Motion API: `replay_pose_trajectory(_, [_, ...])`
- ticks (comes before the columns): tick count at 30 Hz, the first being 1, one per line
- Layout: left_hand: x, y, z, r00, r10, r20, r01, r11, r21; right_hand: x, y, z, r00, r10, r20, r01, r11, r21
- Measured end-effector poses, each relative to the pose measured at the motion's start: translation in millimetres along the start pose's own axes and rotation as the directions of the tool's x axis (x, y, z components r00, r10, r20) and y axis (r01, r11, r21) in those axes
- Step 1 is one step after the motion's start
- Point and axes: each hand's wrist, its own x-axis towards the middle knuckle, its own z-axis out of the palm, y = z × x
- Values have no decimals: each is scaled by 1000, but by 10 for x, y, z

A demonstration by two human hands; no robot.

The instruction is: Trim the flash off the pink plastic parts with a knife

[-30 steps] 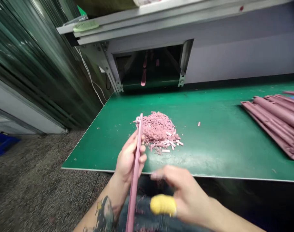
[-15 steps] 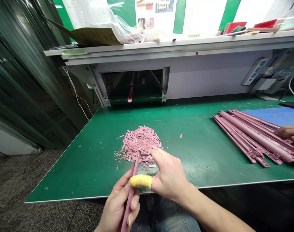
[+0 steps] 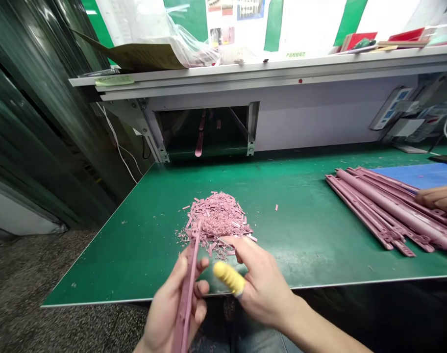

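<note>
Left hand fingers pinch pink strip over bench front edge, right hand fingers curl round thin tool; shavings heaped, strip stack rightward, finished count unclear

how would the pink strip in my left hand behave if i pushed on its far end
The strip would probably feel fairly stiff, since it looks straight with its far end unsupported. It's likely light for its length, being narrow and held in just the left hand. A sideways push might make it swivel, as the grip is well below that end.
</note>
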Motion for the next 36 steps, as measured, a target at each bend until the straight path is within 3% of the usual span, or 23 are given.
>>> replay_pose_trajectory(2, [28,176,52,999,26,32,-26,1000,-1,-73,2,-66,995,23,94,-29,998,62])
replay_pose_trajectory(5, [38,410,97,968,249,11,-249,968,-34,-235,-21,-61,975,-4,223,-27,990,136])
replay_pose_trajectory(6, [25,462,114,934,357,-5,-357,933,-40,-293,-37,-27,969,-11,248,-23,991,133])
replay_pose_trajectory(8, [-30,518,164,819,574,15,-574,819,10,-401,-76,72,957,-3,291,-20,997,75])
replay_pose_trajectory(11, [-162,504,273,633,758,157,-774,613,160,-503,-118,231,933,46,357,-32,998,-45])
replay_pose_trajectory(14, [-282,433,366,564,800,206,-821,517,241,-508,-115,313,925,77,372,-43,994,-99])
replay_pose_trajectory(21, [-391,307,421,644,735,212,-758,573,313,-372,-94,298,935,123,332,-52,975,-214])
replay_pose_trajectory(25, [-431,354,416,689,691,217,-720,623,305,-360,-68,298,948,126,291,-52,967,-250])
replay_pose_trajectory(27, [-436,413,391,690,689,223,-722,634,276,-376,-26,280,956,97,278,-32,973,-229])
replay_pose_trajectory(30, [-406,520,329,643,731,230,-766,617,180,-403,23,226,965,57,257,-52,998,-26])
replay_pose_trajectory(33, [-328,625,297,592,775,221,-804,586,100,-419,-27,218,971,92,222,-152,951,270])
replay_pose_trajectory(36, [-199,711,279,618,782,75,-785,620,4,-421,-141,327,984,33,174,-110,881,459])
